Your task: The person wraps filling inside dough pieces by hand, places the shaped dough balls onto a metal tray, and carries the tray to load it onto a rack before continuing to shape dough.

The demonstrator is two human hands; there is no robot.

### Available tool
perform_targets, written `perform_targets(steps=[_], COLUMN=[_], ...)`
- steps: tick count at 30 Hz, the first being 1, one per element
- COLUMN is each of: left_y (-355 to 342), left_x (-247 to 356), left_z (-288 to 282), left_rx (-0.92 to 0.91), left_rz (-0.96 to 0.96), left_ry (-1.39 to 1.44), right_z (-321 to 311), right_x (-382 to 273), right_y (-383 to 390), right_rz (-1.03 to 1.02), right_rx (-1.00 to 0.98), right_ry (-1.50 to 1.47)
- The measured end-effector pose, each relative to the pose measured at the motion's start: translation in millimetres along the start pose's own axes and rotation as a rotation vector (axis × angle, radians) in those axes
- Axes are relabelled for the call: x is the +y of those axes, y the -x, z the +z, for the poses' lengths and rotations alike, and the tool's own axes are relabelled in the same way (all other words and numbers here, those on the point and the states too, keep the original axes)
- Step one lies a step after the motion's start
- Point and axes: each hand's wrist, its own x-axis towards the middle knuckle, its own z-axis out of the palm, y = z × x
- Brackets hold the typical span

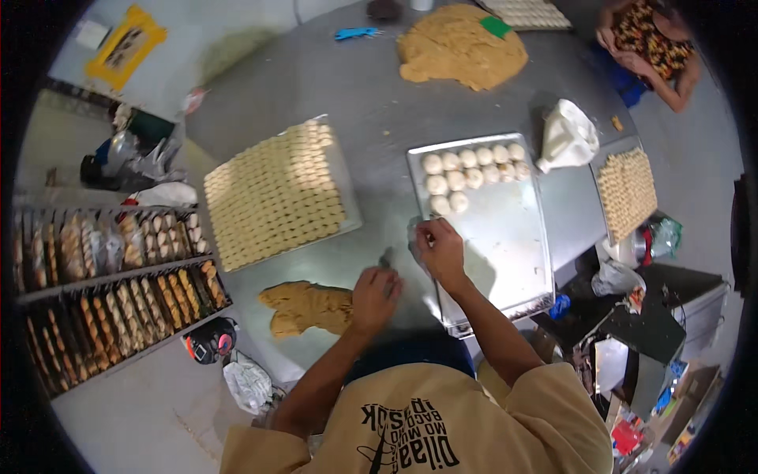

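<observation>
My left hand (375, 294) rests low over the steel table (300, 95), fingers loosely bent and apart, beside a lump of tan dough (304, 308). A small grey object (386, 257), too unclear to name, lies just beyond its fingertips. My right hand (438, 249) is at the left rim of a metal tray (505, 253), fingertips drawn together; what they hold, if anything, is hidden. Round white dough balls (466, 177) sit in rows at that tray's far end. A tray of many small pale pieces (276, 193) lies to the left.
A big dough mound (458, 47), blue tool (355, 33), white piping bag (567, 134) and another filled tray (625, 189) lie around the table. Another person (651, 47) works at the top right. A rack of pastries (118, 308) stands left; cluttered shelving (663, 308) stands right.
</observation>
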Motion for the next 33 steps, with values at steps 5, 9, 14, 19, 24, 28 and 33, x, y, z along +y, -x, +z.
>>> perform_targets(steps=[5, 9, 14, 19, 24, 28, 33], left_y=[94, 127, 155, 134, 106, 71, 44], left_x=[-31, -49, -86, -79, -67, -59, -30], left_z=[-88, -150, -176, -186, -172, -157, -145], left_rx=[-0.036, 0.175, 0.4, 0.5, 0.449, 0.243, -0.066], left_rz=[-0.187, -0.287, -0.469, -0.516, -0.449, -0.79, -0.965], left_ry=[0.048, 0.019, -0.01, -0.002, 0.032, 0.731, 1.394], right_z=[114, 191, 261, 261, 217, 130, 25], right_x=[-54, -98, -118, -107, -115, -142, -170], right_y=[-41, -113, -188, -208, -133, -12, 96], right_rz=[-0.213, -0.318, -0.522, -0.639, -0.272, -0.073, -0.378], right_rx=[-0.181, -0.168, -0.131, -0.08, -0.029, -0.315, -0.33], right_ry=[0.053, 0.12, 0.351, 0.652, 0.118, -0.347, -0.217])
